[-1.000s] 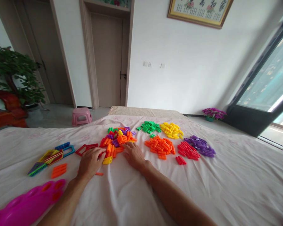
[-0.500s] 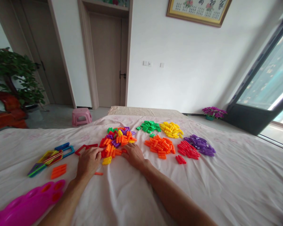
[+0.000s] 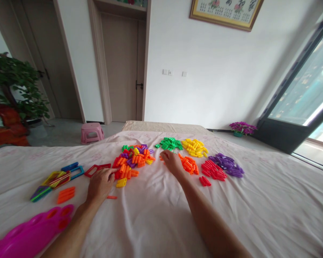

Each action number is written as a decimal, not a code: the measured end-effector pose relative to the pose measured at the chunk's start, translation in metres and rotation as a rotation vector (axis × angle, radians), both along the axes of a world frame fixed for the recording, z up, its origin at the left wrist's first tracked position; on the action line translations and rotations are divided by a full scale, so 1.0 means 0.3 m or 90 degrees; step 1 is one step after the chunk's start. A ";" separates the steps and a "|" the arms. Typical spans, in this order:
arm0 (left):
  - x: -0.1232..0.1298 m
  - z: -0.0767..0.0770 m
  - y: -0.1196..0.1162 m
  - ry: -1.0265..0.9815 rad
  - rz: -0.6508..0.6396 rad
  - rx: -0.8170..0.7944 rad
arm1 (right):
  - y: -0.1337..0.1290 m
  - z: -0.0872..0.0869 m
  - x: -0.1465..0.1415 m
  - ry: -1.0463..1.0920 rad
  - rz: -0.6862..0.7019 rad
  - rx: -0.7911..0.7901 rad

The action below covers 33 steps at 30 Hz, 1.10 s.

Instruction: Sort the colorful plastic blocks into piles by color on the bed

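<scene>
My left hand (image 3: pixel 101 182) rests at the left edge of a mixed pile (image 3: pixel 133 161) of orange, red, purple, green and yellow plastic pieces. Its fingers are curled, and whatever they hold is hidden. Over the left side of the orange pile (image 3: pixel 190 165) is my right hand (image 3: pixel 172 162), closed, with a bit of orange plastic piece (image 3: pixel 161 157) showing at its fingertips. Green pieces (image 3: pixel 170 143) lie just beyond it. Nearest my left hand are a red open frame (image 3: pixel 90 171) and a yellow piece (image 3: pixel 121 182).
Yellow (image 3: pixel 195 147), red (image 3: pixel 214 170) and purple pieces (image 3: pixel 228 165) form piles at the right. Coloured frame tiles (image 3: pixel 56 179), orange pieces (image 3: pixel 66 195) and a magenta plastic tray (image 3: pixel 29 233) lie left. A wrinkled cloth (image 3: pixel 156 218) covers the surface.
My right hand has moved from the mixed pile rightward to the orange pile, its fingers now closed around an orange piece. My left hand has stayed in place.
</scene>
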State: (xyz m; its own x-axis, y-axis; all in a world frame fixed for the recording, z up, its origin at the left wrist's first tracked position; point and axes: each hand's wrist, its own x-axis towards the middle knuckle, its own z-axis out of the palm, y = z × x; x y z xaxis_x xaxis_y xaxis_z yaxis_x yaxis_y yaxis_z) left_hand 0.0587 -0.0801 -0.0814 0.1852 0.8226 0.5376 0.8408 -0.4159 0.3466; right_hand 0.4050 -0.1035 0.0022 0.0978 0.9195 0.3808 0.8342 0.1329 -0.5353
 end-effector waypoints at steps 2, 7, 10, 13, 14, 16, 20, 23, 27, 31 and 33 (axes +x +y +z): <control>-0.001 0.000 0.001 -0.001 -0.004 -0.003 | 0.000 0.034 0.071 -0.034 -0.056 -0.001; -0.005 -0.009 0.007 -0.004 -0.006 -0.003 | -0.032 0.086 0.237 -0.087 -0.162 -0.083; -0.007 -0.019 0.014 0.000 0.001 0.006 | -0.060 0.110 0.296 -0.085 -0.243 -0.119; -0.009 -0.025 0.017 0.004 -0.003 0.009 | -0.070 0.131 0.300 -0.061 -0.271 -0.083; -0.009 -0.025 0.017 0.005 -0.003 0.009 | -0.067 0.134 0.287 -0.050 -0.256 -0.062; -0.008 -0.020 0.015 0.000 -0.001 0.009 | -0.054 0.132 0.240 -0.035 -0.199 -0.022; -0.001 -0.006 0.004 -0.015 -0.020 0.020 | -0.030 0.078 0.081 -0.034 -0.016 -0.003; 0.008 -0.001 -0.004 -0.002 -0.050 0.030 | -0.040 0.008 -0.059 -0.069 0.140 -0.037; 0.021 -0.003 -0.012 0.033 -0.084 0.049 | -0.080 -0.083 -0.213 -0.125 0.268 -0.048; 0.033 -0.002 -0.019 0.050 -0.131 0.073 | -0.104 -0.139 -0.309 -0.171 0.258 -0.036; 0.040 0.000 -0.024 0.055 -0.149 0.083 | -0.106 -0.155 -0.335 -0.183 0.220 -0.042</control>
